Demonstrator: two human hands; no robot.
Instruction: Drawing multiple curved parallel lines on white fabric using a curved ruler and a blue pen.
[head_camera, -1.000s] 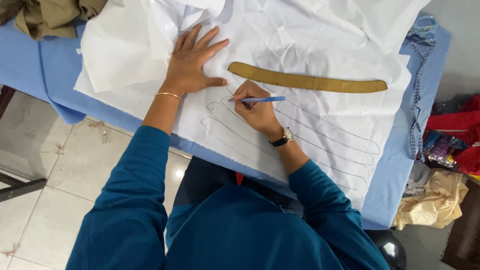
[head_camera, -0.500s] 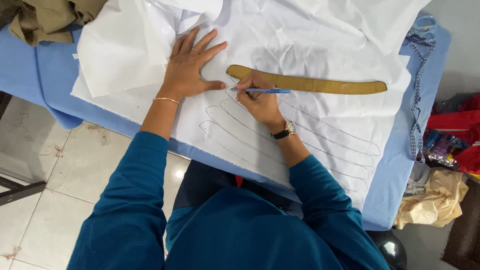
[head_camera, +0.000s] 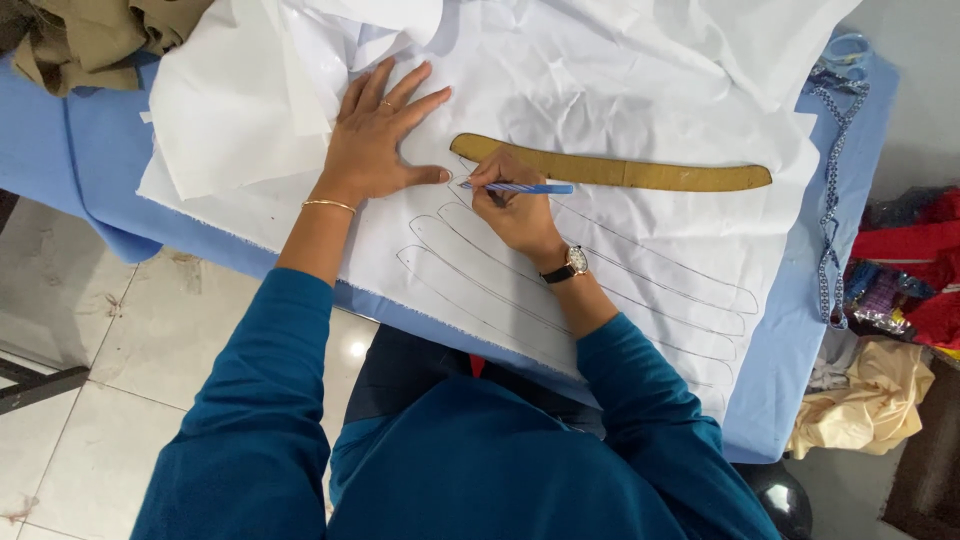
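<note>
White fabric (head_camera: 640, 80) lies spread over a blue-covered table (head_camera: 85, 160). My left hand (head_camera: 378, 140) presses flat on the fabric, fingers spread, just left of a long curved tan template (head_camera: 640, 173). My right hand (head_camera: 515, 205) holds a blue pen (head_camera: 520, 187) level, its tip at the template's left end. Several curved strip outlines (head_camera: 600, 290) are drawn on the fabric below the template. A watch sits on my right wrist and a thin bangle on my left.
Olive cloth (head_camera: 90, 40) is bunched at the table's far left corner. A beaded chain (head_camera: 830, 200) runs along the right edge. Red, yellow and patterned cloth pieces (head_camera: 890, 330) are piled on the floor at the right. Pale tiles lie below at the left.
My right hand has moved up from the drawn outlines to the template's left end, with the pen in it. My left hand has stayed pressed on the fabric.
</note>
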